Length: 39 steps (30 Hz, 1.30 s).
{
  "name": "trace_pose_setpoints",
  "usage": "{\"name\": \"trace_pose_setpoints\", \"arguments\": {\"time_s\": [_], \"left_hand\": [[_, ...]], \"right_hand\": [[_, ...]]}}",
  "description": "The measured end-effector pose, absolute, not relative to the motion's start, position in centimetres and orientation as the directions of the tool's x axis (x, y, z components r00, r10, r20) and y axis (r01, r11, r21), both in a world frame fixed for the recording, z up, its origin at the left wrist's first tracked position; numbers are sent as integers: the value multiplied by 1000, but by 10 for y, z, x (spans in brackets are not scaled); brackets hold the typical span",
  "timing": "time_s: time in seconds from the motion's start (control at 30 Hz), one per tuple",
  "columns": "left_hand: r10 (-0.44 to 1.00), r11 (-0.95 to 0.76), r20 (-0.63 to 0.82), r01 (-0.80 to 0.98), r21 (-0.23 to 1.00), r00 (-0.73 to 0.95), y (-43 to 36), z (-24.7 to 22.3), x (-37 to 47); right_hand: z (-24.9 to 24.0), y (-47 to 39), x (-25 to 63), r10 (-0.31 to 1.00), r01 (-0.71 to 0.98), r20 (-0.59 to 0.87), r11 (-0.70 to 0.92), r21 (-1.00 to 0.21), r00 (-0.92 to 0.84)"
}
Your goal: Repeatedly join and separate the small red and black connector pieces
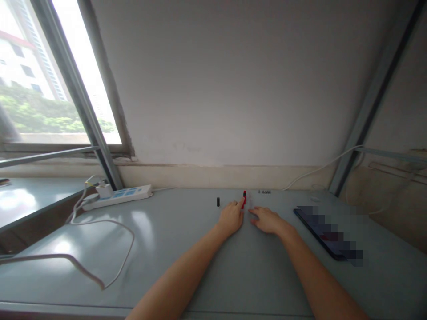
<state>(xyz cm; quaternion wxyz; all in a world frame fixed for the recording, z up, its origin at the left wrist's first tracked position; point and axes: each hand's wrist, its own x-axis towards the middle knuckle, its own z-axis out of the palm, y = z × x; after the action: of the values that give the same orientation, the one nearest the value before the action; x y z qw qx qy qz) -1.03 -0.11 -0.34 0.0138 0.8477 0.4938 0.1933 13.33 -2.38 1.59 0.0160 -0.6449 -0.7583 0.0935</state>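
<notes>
My left hand (231, 217) rests low over the desk, its index finger stretched forward. That fingertip touches a small, slim red and black stick-shaped thing (244, 194), which lies pointing towards the wall; part of it is hidden by the finger. To its right my right hand (267, 219) lies with fingers stretched out and apart, holding nothing I can see. Just ahead of those fingertips is a thin, clear, faintly pink strip (250, 201), too faint to name. A short black cylinder (218, 202) is left of my left hand.
Several tiny dark pieces (264, 192) lie near the wall. A phone (316, 231), partly pixelated, is on the right of the grey desk (173, 266). At the left, a white power strip (123, 196) has a plug in it, and a cable (130, 244) loops across the desktop.
</notes>
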Motion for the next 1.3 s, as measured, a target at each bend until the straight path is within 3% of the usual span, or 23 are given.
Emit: {"name": "trace_pose_setpoints", "arguments": {"time_s": [0.17, 0.4, 0.63, 0.83, 1.0, 1.13, 1.3], "left_hand": [[869, -446, 339, 867, 220, 361, 0, 4, -7], [921, -342, 323, 845, 411, 216, 8, -6, -14], [924, -333, 373, 653, 680, 82, 6, -9, -33], [936, -313, 353, 468, 826, 4, -1, -10, -42], [963, -239, 265, 297, 924, -50, -8, -11, -47], [973, -201, 218, 198, 960, -70, -10, -8, -47], [984, -153, 165, 150, 977, -72, -12, -4, -46]], "right_hand": [[12, -22, 132, 973, 973, -143, 153, -172, -178], [8, -19, 132, 975, 974, -139, 153, -167, -176], [1, -14, 133, 981, 975, -111, 141, -169, -161], [2, -16, 131, 981, 968, -44, 177, -177, -188], [7, -16, 126, 950, 892, 181, 303, -337, -254], [13, -14, 121, 906, 801, 386, 358, -480, -174], [17, -13, 119, 906, 724, 403, 364, -586, -129]]}}
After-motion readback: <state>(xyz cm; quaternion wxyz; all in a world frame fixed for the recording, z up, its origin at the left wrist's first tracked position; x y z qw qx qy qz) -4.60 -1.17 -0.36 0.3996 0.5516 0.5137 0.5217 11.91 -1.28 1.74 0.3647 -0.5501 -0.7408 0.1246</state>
